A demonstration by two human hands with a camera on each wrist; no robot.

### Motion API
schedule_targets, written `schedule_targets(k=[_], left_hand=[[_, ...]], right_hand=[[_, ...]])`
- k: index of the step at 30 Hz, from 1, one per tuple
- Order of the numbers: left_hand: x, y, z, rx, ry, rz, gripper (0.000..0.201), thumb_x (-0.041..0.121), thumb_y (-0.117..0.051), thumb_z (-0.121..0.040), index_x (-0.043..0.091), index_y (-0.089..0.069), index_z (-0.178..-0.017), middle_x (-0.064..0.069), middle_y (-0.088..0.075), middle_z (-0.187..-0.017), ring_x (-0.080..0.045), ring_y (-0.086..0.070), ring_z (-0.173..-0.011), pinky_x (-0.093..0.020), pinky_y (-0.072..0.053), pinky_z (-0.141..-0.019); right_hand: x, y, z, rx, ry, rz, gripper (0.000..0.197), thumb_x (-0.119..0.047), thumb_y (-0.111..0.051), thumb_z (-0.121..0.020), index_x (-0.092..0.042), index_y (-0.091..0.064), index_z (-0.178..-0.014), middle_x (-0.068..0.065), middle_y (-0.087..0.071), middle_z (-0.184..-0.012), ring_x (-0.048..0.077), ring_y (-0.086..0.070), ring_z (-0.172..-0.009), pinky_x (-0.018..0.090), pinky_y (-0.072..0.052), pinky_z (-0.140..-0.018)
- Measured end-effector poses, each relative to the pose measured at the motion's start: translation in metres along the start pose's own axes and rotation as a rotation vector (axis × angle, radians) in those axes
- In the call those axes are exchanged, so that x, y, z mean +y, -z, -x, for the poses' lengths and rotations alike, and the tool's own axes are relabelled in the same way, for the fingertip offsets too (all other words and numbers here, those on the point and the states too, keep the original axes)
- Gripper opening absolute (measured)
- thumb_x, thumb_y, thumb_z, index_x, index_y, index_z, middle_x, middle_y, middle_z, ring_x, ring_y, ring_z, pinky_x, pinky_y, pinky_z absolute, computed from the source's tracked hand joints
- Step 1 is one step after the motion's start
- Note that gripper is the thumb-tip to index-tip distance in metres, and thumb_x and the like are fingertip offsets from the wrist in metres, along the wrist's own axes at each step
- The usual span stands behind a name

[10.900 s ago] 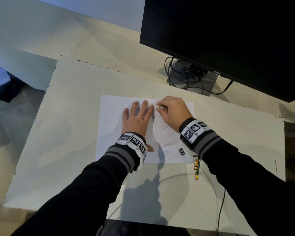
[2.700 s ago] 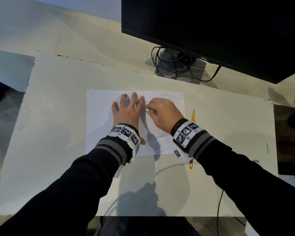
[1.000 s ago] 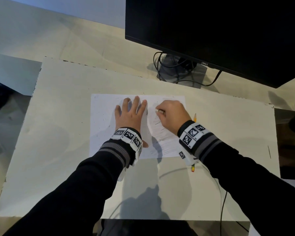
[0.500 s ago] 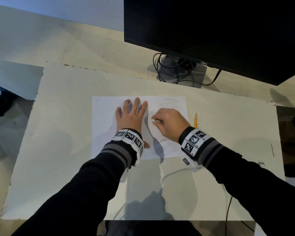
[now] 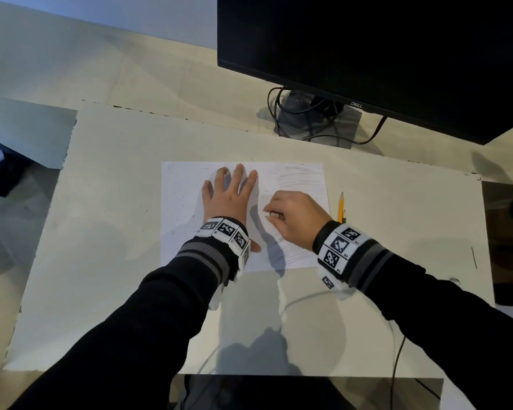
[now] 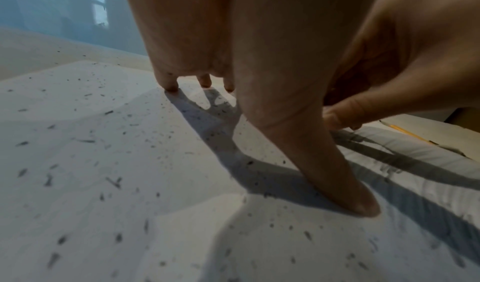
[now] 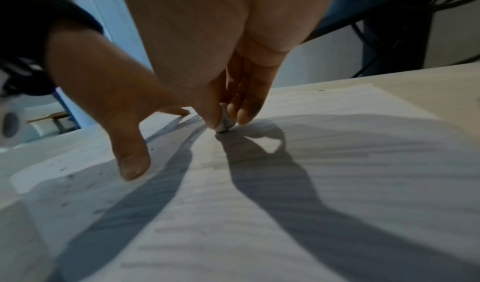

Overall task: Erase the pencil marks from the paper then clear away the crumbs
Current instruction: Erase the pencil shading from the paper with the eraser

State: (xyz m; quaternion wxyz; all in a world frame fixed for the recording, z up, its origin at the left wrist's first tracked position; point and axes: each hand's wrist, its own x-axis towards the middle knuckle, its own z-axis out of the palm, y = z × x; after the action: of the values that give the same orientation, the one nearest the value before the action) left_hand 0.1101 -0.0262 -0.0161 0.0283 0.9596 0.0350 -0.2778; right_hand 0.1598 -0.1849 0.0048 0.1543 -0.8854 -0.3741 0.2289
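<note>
paper [image 7: 337,183] under eraser [image 7: 224,125], wrist view only.

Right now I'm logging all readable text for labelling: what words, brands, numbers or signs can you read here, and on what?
"DELL": on the bottom bezel of the monitor.
Square coded markers on both wristbands: patterns with tiny characters, too small to read.
Paper: only faint pencil strokes and crumbs, no legible words.

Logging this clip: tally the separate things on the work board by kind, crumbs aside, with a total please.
Paper sheet: 1
Eraser, pinched in the right hand: 1
Pencils: 2, a yellow pencil right of the sheet, with a second pencil's tip showing beside it
Hands: 2, the left hand flat on the sheet
Total: 6
</note>
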Motion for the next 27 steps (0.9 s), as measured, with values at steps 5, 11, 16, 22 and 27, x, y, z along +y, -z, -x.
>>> schedule_targets(k=[5,11,16,22,27], left_hand=[[-0.001,0.0,0.0,-0.002,0.003,0.012,0.156,0.076,-0.081,-0.046,0.026,0.021,-0.153,-0.004,0.016,-0.162,-0.036,0.007,-0.148,-0.055,-0.011,-0.119],[-0.001,0.001,0.001,-0.001,-0.001,0.013,0.155,0.076,-0.081,-0.047,0.026,0.021,-0.153,-0.003,0.016,-0.162,-0.036,0.007,-0.148,-0.055,-0.011,-0.119],[0.0,0.001,0.0,-0.014,0.002,0.008,0.156,0.076,-0.081,-0.047,0.026,0.022,-0.152,-0.003,0.017,-0.162,-0.036,0.008,-0.148,-0.055,-0.01,-0.119],[-0.002,0.002,0.001,-0.016,-0.001,0.009,0.155,0.075,-0.081,-0.048,0.025,0.023,-0.152,-0.003,0.018,-0.162,-0.036,0.009,-0.149,-0.055,-0.009,-0.12],[-0.002,0.0,0.0,-0.002,-0.005,0.006,0.156,0.077,-0.08,-0.047,0.025,0.023,-0.152,-0.004,0.018,-0.162,-0.036,0.008,-0.149,-0.054,-0.01,-0.12]], right_hand=[[0.016,0.013,-0.009,0.137,-0.14,0.029,0.016,-0.017,-0.064,-0.092,-0.011,-0.075,-0.1,0.002,-0.067,-0.093,0.019,-0.061,-0.086,0.038,-0.054,-0.081],[0.01,0.009,-0.004,0.039,-0.081,0.043,0.018,-0.02,-0.061,-0.094,-0.011,-0.074,-0.103,0.001,-0.067,-0.096,0.019,-0.061,-0.088,0.036,-0.053,-0.082],[0.002,-0.003,0.005,0.019,-0.006,0.063,0.017,-0.014,-0.06,-0.093,-0.007,-0.074,-0.102,0.005,-0.065,-0.095,0.024,-0.061,-0.085,0.038,-0.054,-0.078],[0.011,0.004,0.004,0.134,-0.121,0.029,0.017,-0.014,-0.063,-0.092,-0.007,-0.074,-0.104,0.005,-0.066,-0.095,0.023,-0.061,-0.087,0.036,-0.053,-0.079],[-0.001,-0.003,0.012,0.024,-0.028,0.008,0.017,-0.014,-0.062,-0.093,-0.007,-0.073,-0.104,0.004,-0.066,-0.094,0.02,-0.06,-0.085,0.036,-0.054,-0.08]])
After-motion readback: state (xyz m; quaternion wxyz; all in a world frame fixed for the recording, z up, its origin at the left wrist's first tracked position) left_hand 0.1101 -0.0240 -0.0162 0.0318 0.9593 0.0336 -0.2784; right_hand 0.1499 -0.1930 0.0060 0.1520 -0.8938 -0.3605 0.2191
